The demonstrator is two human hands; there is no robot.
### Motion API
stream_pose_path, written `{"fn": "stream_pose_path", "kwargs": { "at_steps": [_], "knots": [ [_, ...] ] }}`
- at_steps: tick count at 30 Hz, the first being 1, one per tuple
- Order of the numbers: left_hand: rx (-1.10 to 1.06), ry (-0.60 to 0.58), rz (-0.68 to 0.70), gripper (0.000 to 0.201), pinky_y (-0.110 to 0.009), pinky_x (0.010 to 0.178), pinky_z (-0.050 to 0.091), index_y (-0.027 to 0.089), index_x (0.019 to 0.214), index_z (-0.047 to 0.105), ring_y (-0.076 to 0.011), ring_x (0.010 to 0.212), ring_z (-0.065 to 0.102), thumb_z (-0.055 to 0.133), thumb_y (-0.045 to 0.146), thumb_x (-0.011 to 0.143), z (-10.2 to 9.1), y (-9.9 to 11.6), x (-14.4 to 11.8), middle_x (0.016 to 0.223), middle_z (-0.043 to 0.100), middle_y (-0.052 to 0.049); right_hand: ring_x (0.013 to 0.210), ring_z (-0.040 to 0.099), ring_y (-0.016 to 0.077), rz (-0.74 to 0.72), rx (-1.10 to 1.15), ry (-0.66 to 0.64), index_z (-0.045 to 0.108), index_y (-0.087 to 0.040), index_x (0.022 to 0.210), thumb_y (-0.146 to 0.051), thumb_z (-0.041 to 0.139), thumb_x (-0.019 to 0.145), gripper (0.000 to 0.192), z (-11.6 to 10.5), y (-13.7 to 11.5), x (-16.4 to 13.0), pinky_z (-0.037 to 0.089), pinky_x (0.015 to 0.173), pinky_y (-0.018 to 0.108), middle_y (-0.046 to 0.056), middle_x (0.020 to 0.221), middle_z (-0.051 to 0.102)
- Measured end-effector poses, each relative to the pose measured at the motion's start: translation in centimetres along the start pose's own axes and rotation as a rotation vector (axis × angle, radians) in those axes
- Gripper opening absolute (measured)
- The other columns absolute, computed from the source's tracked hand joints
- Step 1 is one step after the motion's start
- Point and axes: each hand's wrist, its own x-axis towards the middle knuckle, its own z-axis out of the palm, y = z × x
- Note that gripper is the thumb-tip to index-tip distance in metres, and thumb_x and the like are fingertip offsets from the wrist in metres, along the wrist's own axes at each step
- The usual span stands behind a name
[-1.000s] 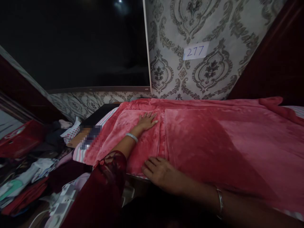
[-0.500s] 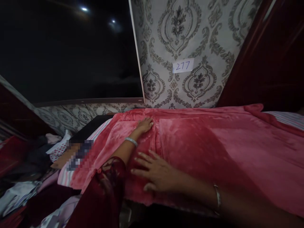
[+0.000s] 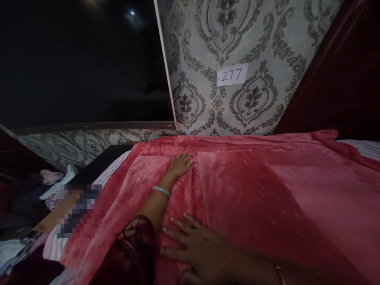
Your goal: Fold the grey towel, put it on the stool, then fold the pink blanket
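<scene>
**Both palms flat on the pink blanket**

Plainly, the pink blanket (image 3: 267, 186) lies spread over the bed (image 3: 359, 145), and both hands press on its left part. The left hand (image 3: 179, 166) rests palm down with fingers loosely together, well up the blanket beside a lengthwise fold; its grip is open and has hold of nothing. The right hand (image 3: 192, 245) lies flat near the bottom of the view, fingers splayed, on the same fold, also grasping nothing.

The blanket's far edge runs along the patterned wall (image 3: 252, 39), where a paper label (image 3: 232, 74) reads 277. Its left edge drops off the bed toward a heap of clothes (image 3: 26, 198). To the right the blanket stretches wide and smooth.

A dark window (image 3: 83, 59) fills the upper left. A pixelated patch covers something beside the bed's left edge, and the right wrist is cut off by the lower frame.
</scene>
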Motion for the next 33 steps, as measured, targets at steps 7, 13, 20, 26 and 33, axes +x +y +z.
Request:
{"fn": "stream_pose_path", "kwargs": {
  "at_steps": [7,13,20,26,33],
  "knots": [
    [-0.024,0.018,0.020,0.062,-0.054,0.124,0.019,0.025,0.161,0.029,-0.0293,0.155,0.024,0.021,0.051,0.105,-0.2,0.3,-0.4,0.167,0.030,-0.006,0.156,0.012,0.0287,0.022,-0.066,-0.006,0.044,-0.031,0.155,-0.053,0.056,0.099,0.061,-0.1,-0.3,0.7,0.000,0.127,0.054,0.005,0.168,0.021],
    [-0.118,0.034,0.013,0.064,-0.052,0.125,0.015,0.020,0.162,0.023,-0.0250,0.156,0.022,0.024,0.048,0.105,-1.4,0.9,-0.6,0.168,0.026,-0.011,0.152,0.029,0.0209,0.019,-0.052,0.070,0.054,-0.027,0.147,-0.040,0.057,0.101,0.048,-1.8,-1.5,-2.2,0.019,0.126,0.046,0.004,0.157,0.046],
    [0.000,0.085,0.269,0.071,-0.055,0.126,0.007,0.022,0.162,0.027,-0.0299,0.157,0.013,0.037,0.056,0.101,-1.5,7.1,-2.6,0.169,0.024,-0.012,0.153,0.025,0.0299,0.375,-0.315,0.307,0.035,-0.026,0.159,-0.044,0.046,0.103,0.060,-2.0,-0.5,-10.8,0.030,0.121,0.057,0.011,0.164,0.033],
    [0.056,0.009,0.328,0.068,-0.053,0.126,0.012,0.026,0.162,0.025,-0.0293,0.158,0.012,0.032,0.057,0.102,1.8,9.5,-5.4,0.170,0.020,-0.009,0.155,0.012,0.0357,0.345,-0.492,0.214,0.035,-0.031,0.159,-0.046,0.065,0.093,0.074,3.7,-2.2,-10.5,0.019,0.121,0.066,0.010,0.168,0.020],
    [0.004,-0.030,0.325,0.060,-0.048,0.125,0.020,0.020,0.156,0.039,-0.0287,0.155,0.024,0.041,0.045,0.101,0.3,9.5,-5.5,0.166,0.032,-0.011,0.151,0.030,0.0278,0.326,-0.298,0.334,0.039,-0.024,0.157,-0.042,0.055,0.098,0.064,3.9,-1.9,-11.2,0.027,0.121,0.059,0.013,0.161,0.038]
  ]
}}
